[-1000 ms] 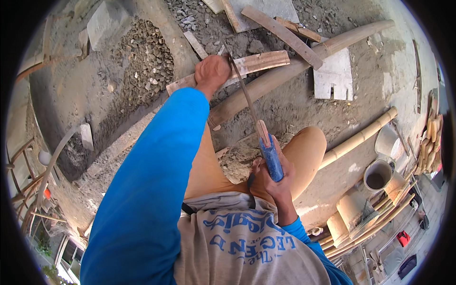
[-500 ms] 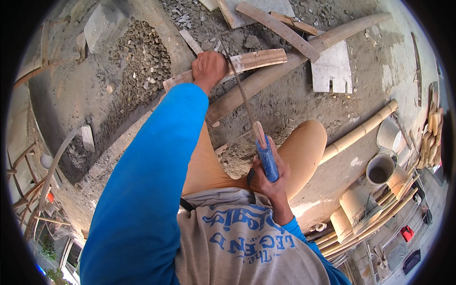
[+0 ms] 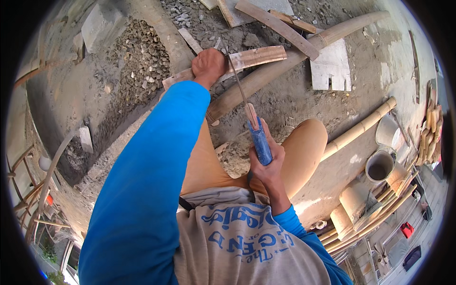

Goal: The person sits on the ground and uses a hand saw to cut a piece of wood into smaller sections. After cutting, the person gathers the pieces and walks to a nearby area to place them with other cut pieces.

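Observation:
My left hand (image 3: 209,65) is closed around a wooden board (image 3: 260,58), pressing it down where it lies across a thick bamboo pole (image 3: 266,78). In my right hand (image 3: 269,164) is the blue, wood-tipped handle of a handsaw (image 3: 260,141). Its narrow blade runs away from me and crosses the board just right of my left fist. The blade is seen nearly edge-on, so how deep it sits in the wood is hidden.
Loose planks (image 3: 278,28) and a notched white panel (image 3: 331,66) lie beyond the pole. Gravel (image 3: 142,61) is heaped at the far left. To the right are a bamboo pole (image 3: 361,127), buckets (image 3: 380,166) and stacked bamboo (image 3: 380,213).
My right hand has pushed the saw forward, away from me and slightly left, along its blade. My left hand and the board have stayed in place.

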`<state>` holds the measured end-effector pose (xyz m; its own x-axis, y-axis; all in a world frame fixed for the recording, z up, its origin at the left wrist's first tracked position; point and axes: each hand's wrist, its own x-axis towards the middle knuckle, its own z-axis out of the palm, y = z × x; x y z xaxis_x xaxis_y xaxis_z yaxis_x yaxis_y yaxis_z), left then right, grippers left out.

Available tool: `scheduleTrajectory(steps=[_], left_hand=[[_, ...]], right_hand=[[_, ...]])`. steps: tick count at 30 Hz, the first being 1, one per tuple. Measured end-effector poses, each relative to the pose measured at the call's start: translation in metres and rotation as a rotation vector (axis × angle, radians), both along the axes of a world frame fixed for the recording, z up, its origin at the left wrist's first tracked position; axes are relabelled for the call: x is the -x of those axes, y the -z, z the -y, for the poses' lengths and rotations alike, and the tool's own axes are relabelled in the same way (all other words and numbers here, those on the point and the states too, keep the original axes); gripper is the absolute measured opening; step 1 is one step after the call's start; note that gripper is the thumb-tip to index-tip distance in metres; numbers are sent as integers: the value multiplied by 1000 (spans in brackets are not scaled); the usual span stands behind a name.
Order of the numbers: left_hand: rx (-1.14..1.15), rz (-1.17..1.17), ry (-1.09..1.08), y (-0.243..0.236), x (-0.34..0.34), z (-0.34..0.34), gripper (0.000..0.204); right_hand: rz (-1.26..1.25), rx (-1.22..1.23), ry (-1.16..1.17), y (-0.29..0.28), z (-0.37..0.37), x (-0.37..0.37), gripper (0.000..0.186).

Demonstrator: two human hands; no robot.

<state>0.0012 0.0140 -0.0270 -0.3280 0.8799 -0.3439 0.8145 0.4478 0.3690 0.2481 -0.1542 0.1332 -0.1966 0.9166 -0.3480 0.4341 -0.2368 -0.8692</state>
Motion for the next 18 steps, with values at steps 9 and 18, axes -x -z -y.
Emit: scheduleTrajectory(steps=[9, 18], left_hand=[[0, 1, -72, 2, 0, 3, 19], [40, 31, -49, -14, -3, 0, 22]], right_hand=[[-44, -126, -30, -10, 31, -15, 68], [-48, -78, -11, -15, 28, -20, 71]])
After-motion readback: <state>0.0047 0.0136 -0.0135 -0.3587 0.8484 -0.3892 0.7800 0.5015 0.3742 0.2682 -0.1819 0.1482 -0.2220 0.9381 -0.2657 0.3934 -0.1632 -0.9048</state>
